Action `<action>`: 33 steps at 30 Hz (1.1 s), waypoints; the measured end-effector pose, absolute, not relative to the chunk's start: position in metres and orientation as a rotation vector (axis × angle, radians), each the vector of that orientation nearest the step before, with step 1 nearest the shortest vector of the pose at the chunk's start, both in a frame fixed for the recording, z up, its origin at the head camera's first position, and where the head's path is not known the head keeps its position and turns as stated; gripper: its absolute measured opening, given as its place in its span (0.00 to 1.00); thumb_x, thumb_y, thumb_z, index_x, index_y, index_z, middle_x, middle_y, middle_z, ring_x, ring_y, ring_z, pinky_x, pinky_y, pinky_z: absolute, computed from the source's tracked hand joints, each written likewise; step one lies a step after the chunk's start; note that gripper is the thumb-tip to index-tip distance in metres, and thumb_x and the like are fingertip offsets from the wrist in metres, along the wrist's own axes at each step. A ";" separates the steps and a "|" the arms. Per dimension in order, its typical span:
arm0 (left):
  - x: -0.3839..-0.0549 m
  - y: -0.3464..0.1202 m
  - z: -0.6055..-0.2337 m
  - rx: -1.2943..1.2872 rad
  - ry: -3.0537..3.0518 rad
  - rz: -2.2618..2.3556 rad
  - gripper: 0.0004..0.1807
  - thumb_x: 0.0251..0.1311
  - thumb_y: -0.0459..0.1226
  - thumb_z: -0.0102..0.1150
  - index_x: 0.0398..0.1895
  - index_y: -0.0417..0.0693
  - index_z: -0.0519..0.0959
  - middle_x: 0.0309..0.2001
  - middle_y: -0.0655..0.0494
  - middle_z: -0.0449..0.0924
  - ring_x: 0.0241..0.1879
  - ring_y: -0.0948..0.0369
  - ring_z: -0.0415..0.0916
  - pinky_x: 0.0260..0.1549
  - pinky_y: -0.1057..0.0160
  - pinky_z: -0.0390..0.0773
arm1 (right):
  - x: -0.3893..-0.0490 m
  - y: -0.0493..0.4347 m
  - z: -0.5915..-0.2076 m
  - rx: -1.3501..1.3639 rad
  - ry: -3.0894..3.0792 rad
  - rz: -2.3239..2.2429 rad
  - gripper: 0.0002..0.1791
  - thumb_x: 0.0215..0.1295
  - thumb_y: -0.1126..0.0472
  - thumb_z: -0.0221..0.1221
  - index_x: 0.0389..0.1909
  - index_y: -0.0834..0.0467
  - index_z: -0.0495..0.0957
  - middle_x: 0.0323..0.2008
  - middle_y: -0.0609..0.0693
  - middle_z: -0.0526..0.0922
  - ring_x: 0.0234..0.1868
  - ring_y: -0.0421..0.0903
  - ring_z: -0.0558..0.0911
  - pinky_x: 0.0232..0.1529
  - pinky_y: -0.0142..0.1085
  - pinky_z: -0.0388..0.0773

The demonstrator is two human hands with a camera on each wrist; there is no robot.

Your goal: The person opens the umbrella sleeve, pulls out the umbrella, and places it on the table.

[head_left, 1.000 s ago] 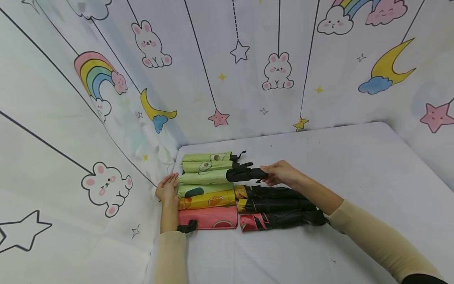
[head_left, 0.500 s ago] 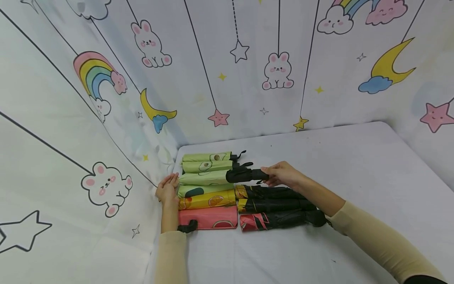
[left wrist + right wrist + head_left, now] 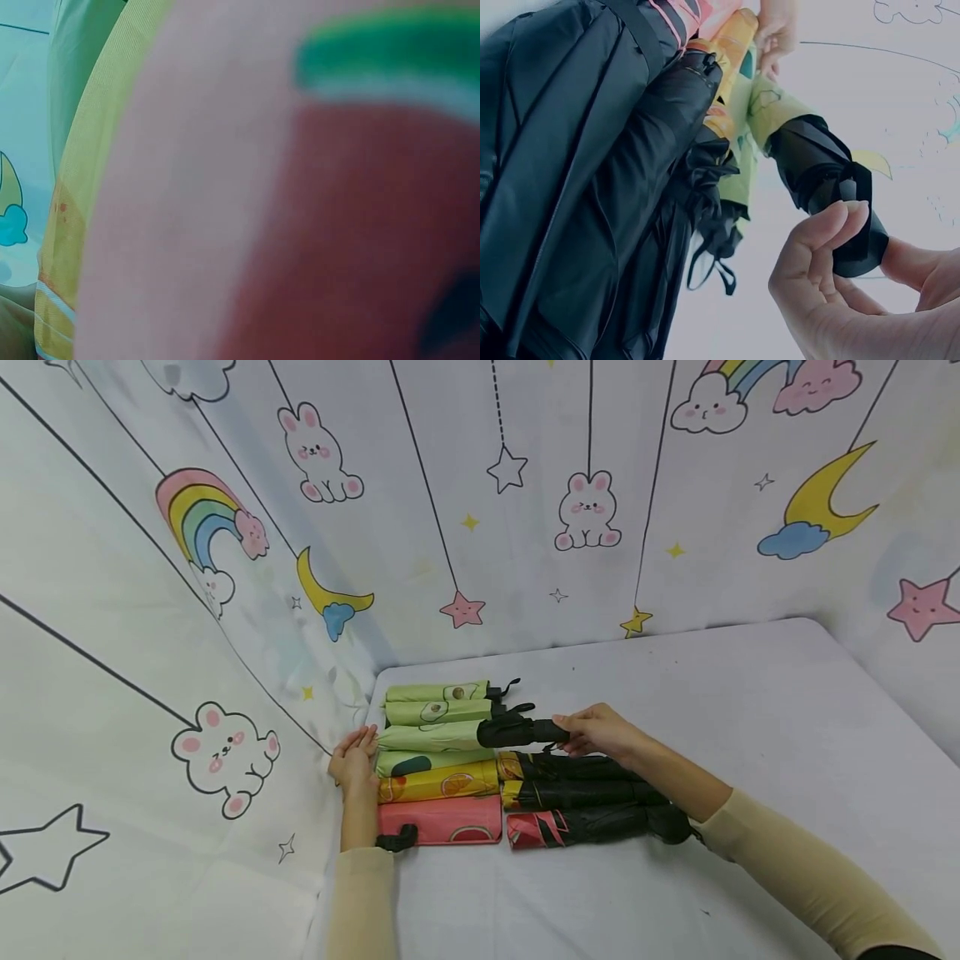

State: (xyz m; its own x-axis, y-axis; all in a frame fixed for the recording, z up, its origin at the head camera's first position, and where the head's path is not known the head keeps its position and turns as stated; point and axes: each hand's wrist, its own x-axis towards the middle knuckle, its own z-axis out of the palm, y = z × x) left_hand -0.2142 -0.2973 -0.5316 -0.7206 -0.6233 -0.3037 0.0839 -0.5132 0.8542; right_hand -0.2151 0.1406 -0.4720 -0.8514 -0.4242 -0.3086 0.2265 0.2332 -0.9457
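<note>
Next to nothing has shifted in the last second. Right hand [image 3: 600, 731] still pinches the black handle [image 3: 525, 729] of the green umbrella [image 3: 431, 737], third in the row at the surface's [image 3: 750, 710] nine o'clock edge. Left hand [image 3: 356, 762], fingers straight, stays pressed flat against the row's other ends.

top three umbrellas [image 3: 438, 714]: light green, avocado prints, black handles
fourth umbrella [image 3: 431, 762]: green, dark patch
fifth [image 3: 438, 782]: yellow, orange slices
sixth [image 3: 442, 820]: pink, watermelon print
right umbrellas [image 3: 585, 797]: black
table [image 3: 750, 710]: white
backdrop [image 3: 525, 527]: white, bunnies, rainbows, stars, moons
sleeves [image 3: 795, 860]: beige
</note>
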 end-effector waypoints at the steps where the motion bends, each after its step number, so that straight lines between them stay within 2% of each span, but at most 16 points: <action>1: -0.214 -0.297 -0.532 0.844 -1.218 -2.257 0.26 0.64 0.12 0.49 0.65 0.27 0.70 0.66 0.31 0.75 0.58 0.50 0.84 0.58 0.58 0.83 | -0.215 0.141 -0.472 -0.180 1.998 -1.665 0.30 0.80 0.50 0.57 0.61 0.76 0.76 0.37 0.59 0.89 0.33 0.44 0.87 0.51 0.50 0.88; 7: -0.215 -0.298 -0.533 0.853 -1.202 -2.245 0.23 0.64 0.12 0.49 0.61 0.28 0.73 0.56 0.39 0.82 0.55 0.50 0.86 0.55 0.59 0.84 | -0.215 0.141 -0.476 -0.192 2.000 -1.669 0.32 0.80 0.49 0.57 0.62 0.77 0.75 0.38 0.59 0.89 0.38 0.50 0.88 0.52 0.51 0.87; 13: -0.219 -0.300 -0.541 0.832 -1.175 -2.243 0.22 0.66 0.13 0.50 0.61 0.29 0.72 0.65 0.32 0.76 0.54 0.51 0.86 0.54 0.59 0.85 | -0.214 0.142 -0.475 -0.204 2.001 -1.674 0.32 0.80 0.49 0.57 0.62 0.77 0.76 0.37 0.57 0.90 0.40 0.53 0.89 0.51 0.51 0.87; 16: -0.220 -0.300 -0.546 0.825 -1.170 -2.225 0.21 0.66 0.13 0.50 0.61 0.29 0.72 0.65 0.31 0.76 0.53 0.52 0.87 0.55 0.59 0.85 | -0.213 0.142 -0.474 -0.209 1.997 -1.682 0.31 0.80 0.49 0.57 0.61 0.77 0.76 0.37 0.58 0.90 0.41 0.55 0.89 0.51 0.50 0.88; 22: -0.221 -0.299 -0.549 0.827 -1.166 -2.190 0.22 0.65 0.13 0.51 0.61 0.29 0.72 0.63 0.32 0.78 0.52 0.52 0.88 0.56 0.58 0.84 | -0.212 0.143 -0.474 -0.208 1.998 -1.688 0.31 0.80 0.50 0.57 0.62 0.78 0.75 0.44 0.66 0.88 0.40 0.53 0.89 0.49 0.50 0.88; 26: -0.221 -0.299 -0.549 0.831 -1.177 -2.176 0.23 0.64 0.12 0.50 0.62 0.28 0.71 0.61 0.33 0.80 0.50 0.53 0.88 0.55 0.60 0.85 | -0.211 0.143 -0.473 -0.214 2.002 -1.683 0.31 0.80 0.50 0.57 0.62 0.78 0.75 0.44 0.65 0.88 0.41 0.55 0.89 0.49 0.49 0.88; 33: -0.221 -0.299 -0.549 0.832 -1.144 -2.163 0.19 0.63 0.12 0.49 0.55 0.30 0.74 0.56 0.36 0.84 0.49 0.52 0.89 0.49 0.61 0.87 | -0.210 0.143 -0.470 -0.218 2.001 -1.681 0.31 0.80 0.50 0.57 0.61 0.77 0.76 0.47 0.69 0.87 0.39 0.52 0.88 0.48 0.47 0.89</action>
